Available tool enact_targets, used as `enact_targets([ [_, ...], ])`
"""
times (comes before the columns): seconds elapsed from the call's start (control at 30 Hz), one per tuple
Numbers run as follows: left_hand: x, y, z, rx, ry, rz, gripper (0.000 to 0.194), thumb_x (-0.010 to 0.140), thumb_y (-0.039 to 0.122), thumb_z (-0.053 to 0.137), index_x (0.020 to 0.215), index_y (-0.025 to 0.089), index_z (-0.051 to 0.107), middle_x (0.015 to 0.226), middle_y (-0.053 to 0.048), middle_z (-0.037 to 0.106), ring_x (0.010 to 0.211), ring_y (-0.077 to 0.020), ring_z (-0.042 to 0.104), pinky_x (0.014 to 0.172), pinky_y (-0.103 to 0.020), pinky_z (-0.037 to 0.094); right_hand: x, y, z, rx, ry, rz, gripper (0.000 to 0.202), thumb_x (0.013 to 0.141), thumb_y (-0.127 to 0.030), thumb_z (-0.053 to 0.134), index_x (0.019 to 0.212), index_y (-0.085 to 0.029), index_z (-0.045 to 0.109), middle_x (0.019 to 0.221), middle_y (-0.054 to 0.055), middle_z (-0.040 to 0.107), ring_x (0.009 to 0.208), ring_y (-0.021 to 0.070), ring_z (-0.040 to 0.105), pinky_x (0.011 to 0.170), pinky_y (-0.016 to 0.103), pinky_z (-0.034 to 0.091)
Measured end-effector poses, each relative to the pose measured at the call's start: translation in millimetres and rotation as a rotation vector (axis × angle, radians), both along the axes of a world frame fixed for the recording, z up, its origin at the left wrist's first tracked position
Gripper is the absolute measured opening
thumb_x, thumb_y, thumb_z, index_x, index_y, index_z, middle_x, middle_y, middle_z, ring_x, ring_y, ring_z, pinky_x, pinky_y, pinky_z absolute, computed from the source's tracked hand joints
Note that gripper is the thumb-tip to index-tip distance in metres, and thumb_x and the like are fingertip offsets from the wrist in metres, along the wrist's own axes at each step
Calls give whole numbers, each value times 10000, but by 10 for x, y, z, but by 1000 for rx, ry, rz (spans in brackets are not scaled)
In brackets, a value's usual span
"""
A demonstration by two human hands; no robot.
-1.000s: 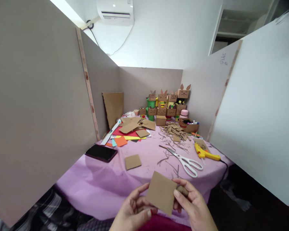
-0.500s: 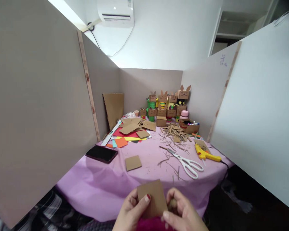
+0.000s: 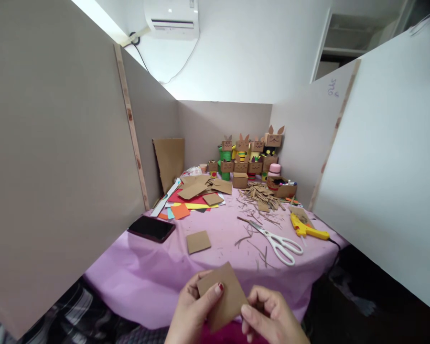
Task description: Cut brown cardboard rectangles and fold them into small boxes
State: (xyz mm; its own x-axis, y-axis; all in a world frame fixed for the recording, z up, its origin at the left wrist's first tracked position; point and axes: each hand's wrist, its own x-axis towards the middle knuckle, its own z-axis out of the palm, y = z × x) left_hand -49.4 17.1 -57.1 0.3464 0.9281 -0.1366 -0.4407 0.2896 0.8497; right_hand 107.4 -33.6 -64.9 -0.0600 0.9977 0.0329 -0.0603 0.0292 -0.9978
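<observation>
Low in the head view, a square cardboard piece (image 3: 226, 291) is tilted above my lap. My left hand (image 3: 195, 303) grips it, with the thumb lying on its face and the fingers behind. At its lower right edge my right hand (image 3: 270, 313) is closed, thumb against the curled fingers; whatever it pinches there is too small to make out. A second cardboard square (image 3: 198, 242) lies flat on the pink cloth (image 3: 146, 282), beyond my left hand. White-handled scissors (image 3: 275, 242) lie past my right hand, among thin cardboard scraps.
A black phone (image 3: 151, 229) lies at the left, a yellow glue gun (image 3: 306, 228) at the right. Behind are cardboard sheets (image 3: 193, 190), coloured paper (image 3: 180, 211), a scrap pile (image 3: 260, 195) and several cardboard animal figures (image 3: 241, 148). Partition panels (image 3: 224, 119) enclose the table.
The held cardboard has turned and shifted slightly left, one corner now pointing up. My right hand has moved slightly down and its fingers have curled closer together.
</observation>
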Motion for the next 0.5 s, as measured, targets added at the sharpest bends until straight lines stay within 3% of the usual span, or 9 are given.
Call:
enact_targets([
  [0.07,29,-6,-19,-2,-53,-31,300,591,294,786,799,149,627,680,-29,680,619,-168,611,595,-267,465,-24,11,-43,11,-10,-25,409,713,-556,620,627,-195,448,521,-8,594,443,96,524,487,233,397],
  [0.2,76,-34,-57,65,-76,-227,315,582,356,778,740,113,657,630,-53,669,580,-170,593,584,-270,436,-63,10,-92,23,-50,-48,412,704,-567,616,623,-199,449,502,-5,597,421,105,532,457,228,396],
  [0.27,73,-34,-74,69,-11,-186,322,567,362,788,726,116,656,618,-34,652,561,-145,560,545,-239,401,2,26,-86,31,-158,-46,405,739,-573,569,618,-200,466,508,6,604,452,129,559,470,239,422],
  [0.33,53,-19,-93,41,62,-84,363,538,349,809,781,127,655,638,-11,638,544,-108,511,509,-206,355,182,90,-73,87,-435,-149,406,830,-547,445,648,-194,529,570,30,629,547,164,603,531,256,466],
  [0.4,28,0,-116,16,117,-38,425,531,364,810,848,132,647,619,11,611,499,-78,446,474,-190,310,469,215,-76,188,-898,-404,391,905,-452,326,833,-192,608,751,62,672,711,197,633,633,274,493],
  [0.47,12,17,-140,12,168,-27,452,539,391,798,874,133,636,593,17,597,479,-75,425,464,-190,300,800,381,-108,178,-1064,-532,327,878,-298,396,1108,-142,568,1130,168,600,1069,304,527,892,414,410],
  [0.5,9,23,-152,19,192,-22,448,542,398,793,867,134,634,585,15,599,478,-79,430,464,-193,302,954,464,-134,154,-1124,-562,366,854,-223,395,1167,-99,539,1180,213,558,1111,342,484,921,468,370],
])
